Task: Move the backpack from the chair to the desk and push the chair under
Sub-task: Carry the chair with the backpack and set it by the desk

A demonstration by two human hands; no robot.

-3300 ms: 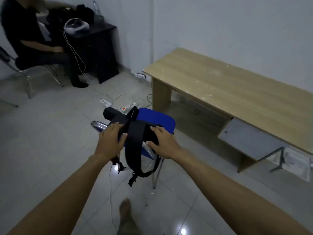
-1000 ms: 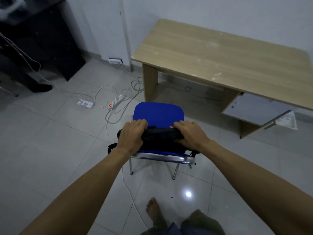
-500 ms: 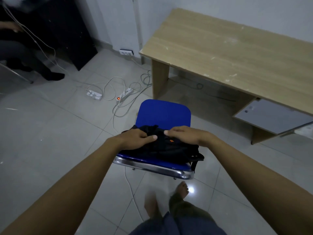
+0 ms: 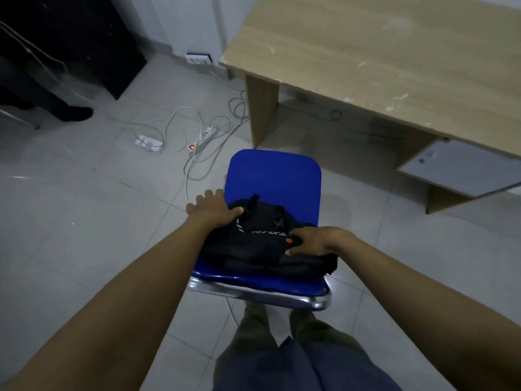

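Note:
A black backpack (image 4: 262, 244) lies flat on the blue padded seat of the chair (image 4: 273, 173), just in front of me. My left hand (image 4: 211, 210) rests on the backpack's left edge with fingers spread past the seat's side and thumb on the fabric. My right hand (image 4: 315, 241) curls on the backpack's right side, pinching the fabric beside a small orange tag. The wooden desk (image 4: 380, 52) stands beyond the chair at the upper right, and the chair is out on the floor in front of it.
White cables and a power strip (image 4: 204, 138) with a red light lie on the tiles left of the chair. A black cabinet (image 4: 84, 38) and another person's shoe (image 4: 76, 112) are at the far left. A grey cabinet door (image 4: 462, 167) hangs open under the desk.
The backpack went from held up in both hands to lying on the seat. My hands have slid apart over it, the left one to its left edge, and I stand closer to the chair.

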